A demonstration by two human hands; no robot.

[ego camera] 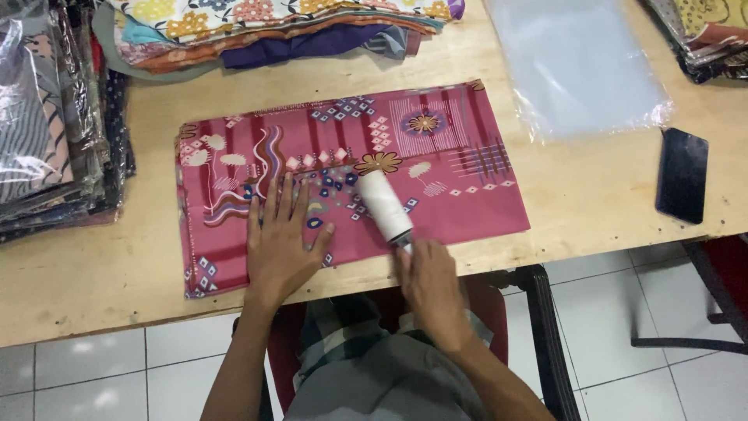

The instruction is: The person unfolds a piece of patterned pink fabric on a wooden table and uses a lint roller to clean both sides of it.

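L hand (282, 248): flat, fingers spread, palm down on the pink cloth; grip wide, holds nothing, just presses.
R hand (427, 279): grip closed round the handle of the lint roller, at the near edge of the cloth.
Lint roller (384, 206): white drum lying on the cloth, angled up and left from the R hand, about mid-cloth, just right of the L fingertips.
Pink cloth (436, 148): folded rectangle w/ patterned print, spread flat mid-worktop; near long edge runs close to the worktop's front edge, esp. at the left corner; right edge well short of the phone.
Worktop (592, 203): pale wood; bare strip left of the cloth, bare band betw. cloth and the stacks at the back, more open room to the right front.
Plastic bag (576, 62): clear, flat, back right, just beyond the cloth's far right corner.
Phone (682, 175): dark, face-down, near the right front edge of the worktop, apart from cloth and bag.
Cloth stacks: folded pile (273, 31) at the back edge, bagged pile (54, 117) crowding the left side, another pile (705, 35) at back right corner.
Floor (608, 343): white tile, chair frame below the worktop edge.
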